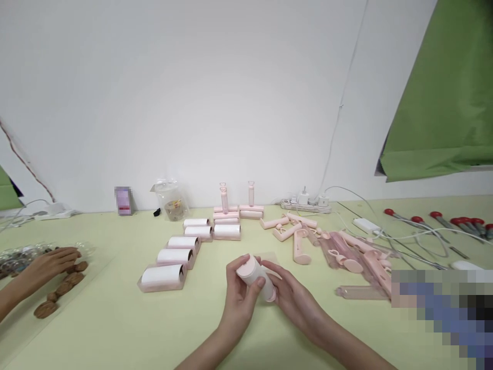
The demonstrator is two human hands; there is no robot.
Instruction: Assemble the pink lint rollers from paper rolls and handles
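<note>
A white lint roller with pink ends is held tilted above the table, in front of me. My left hand wraps around its upper end, thumb across the white paper. At the lower end my right hand grips it, fingers behind the roll and partly hidden. Left of my hands lie several white rolls in clear pink covers, the nearest roll among them. To the right is a loose pile of pink handles and clear pink covers.
Finished-looking pink rollers are stacked by the wall, two standing upright. A power strip with cables, red-handled tools and a bagged tape roll sit along the back. At far left, another person's hand touches brown pieces.
</note>
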